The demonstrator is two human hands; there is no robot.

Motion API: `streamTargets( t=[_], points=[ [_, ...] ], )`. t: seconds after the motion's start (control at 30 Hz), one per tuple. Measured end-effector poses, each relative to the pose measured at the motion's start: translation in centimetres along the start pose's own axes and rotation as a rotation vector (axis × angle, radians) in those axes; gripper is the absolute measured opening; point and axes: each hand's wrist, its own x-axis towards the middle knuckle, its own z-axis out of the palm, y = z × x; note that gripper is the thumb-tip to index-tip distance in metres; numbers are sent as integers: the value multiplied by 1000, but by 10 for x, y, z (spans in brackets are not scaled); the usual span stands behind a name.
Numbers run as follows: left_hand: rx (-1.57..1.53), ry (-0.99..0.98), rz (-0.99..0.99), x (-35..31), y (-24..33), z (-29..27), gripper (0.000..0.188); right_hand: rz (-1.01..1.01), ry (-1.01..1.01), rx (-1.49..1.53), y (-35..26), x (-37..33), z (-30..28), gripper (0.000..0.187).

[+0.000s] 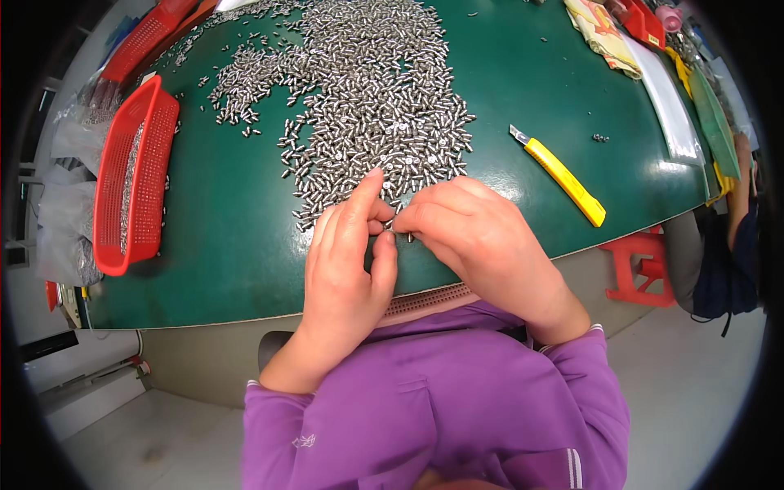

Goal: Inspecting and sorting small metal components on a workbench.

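Note:
A large pile of small, shiny, bullet-shaped metal pieces [376, 106] spreads over the green table. At its near edge my left hand [345, 249] and my right hand [469, 224] meet, fingertips almost touching. My left thumb and bent fingers close in a pinch, while the index finger stretches forward over the pieces. The right thumb and index finger are pinched together too. A small metal piece [389, 229] shows between the fingertips of both hands, mostly covered by them. A few loose pieces lie just under the right fingers.
To the right lies a yellow utility knife [565, 181], its blade out. A red perforated basket [167, 155] with metal pieces stands on the left. A pink perforated edge [429, 300] shows below the table's front edge. A red stool [641, 268] and another person's arm [739, 192] are at right.

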Motion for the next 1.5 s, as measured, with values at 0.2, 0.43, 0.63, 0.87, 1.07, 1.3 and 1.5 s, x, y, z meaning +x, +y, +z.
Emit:
streamTargets(
  t=[0.2,0.43,0.63,0.87,1.07,1.3,1.5],
  points=[
    [1,-40,17,2,3,-4,70,24,49,34,-1,2,1,32],
    [-8,-33,28,2,3,-4,69,2,12,65,-1,1,-6,32],
    [-27,-28,9,2,4,-4,68,-11,25,60,-1,-2,1,31],
    [-21,-41,24,5,3,-3,67,58,36,9,-12,-9,4,36],
    [-7,-57,32,6,0,-3,65,18,80,-15,-10,-7,14,38],
    [-37,-49,3,2,-1,-3,65,62,102,-30,-11,-10,16,33],
    [-39,-61,2,0,1,-5,69,98,78,-42,-12,-12,12,33]
  ],
)
